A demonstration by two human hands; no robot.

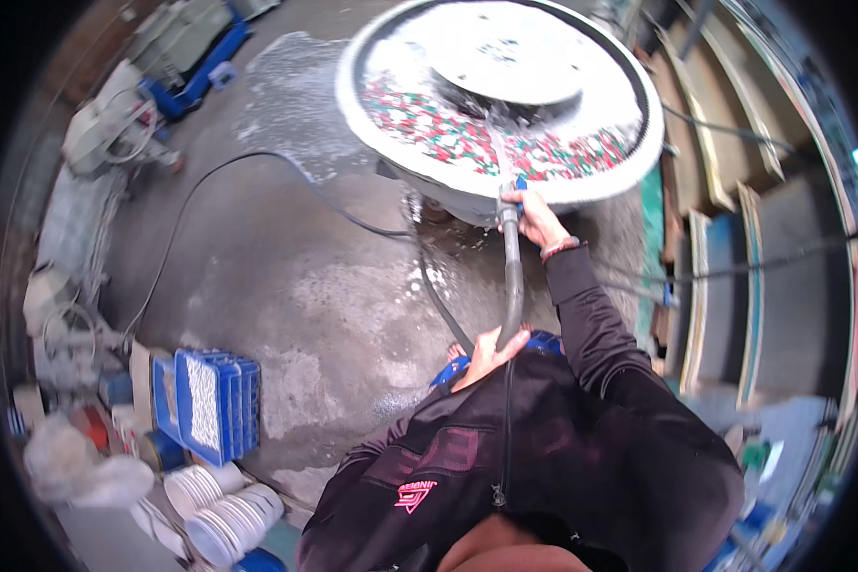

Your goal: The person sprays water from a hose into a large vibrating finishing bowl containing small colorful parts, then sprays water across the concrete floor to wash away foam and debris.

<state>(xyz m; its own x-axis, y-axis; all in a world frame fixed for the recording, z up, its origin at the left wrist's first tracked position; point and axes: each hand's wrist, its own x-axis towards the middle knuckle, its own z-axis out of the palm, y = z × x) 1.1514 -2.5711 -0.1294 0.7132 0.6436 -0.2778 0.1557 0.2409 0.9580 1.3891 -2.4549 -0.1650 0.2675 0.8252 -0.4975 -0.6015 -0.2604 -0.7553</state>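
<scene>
My right hand (540, 221) is closed around a grey water pipe (514, 272) by a small blue valve handle (520, 184). Lower down, close to my body, my left hand (486, 358) grips the same pipe at its bend. A stream of water (499, 148) runs from the far end into a big round white-rimmed tub (356, 110). Small red, green and white pieces (448, 135) lie in the tub among white foam. In its middle rises a round white disc (505, 57), partly washed out by glare.
A black hose (329, 202) loops across the wet concrete floor (286, 257). Blue crates (234, 405) and stacked white buckets (234, 524) stand at the lower left, with machines (91, 133) along the left side. Large wood-edged bins (725, 305) line the right.
</scene>
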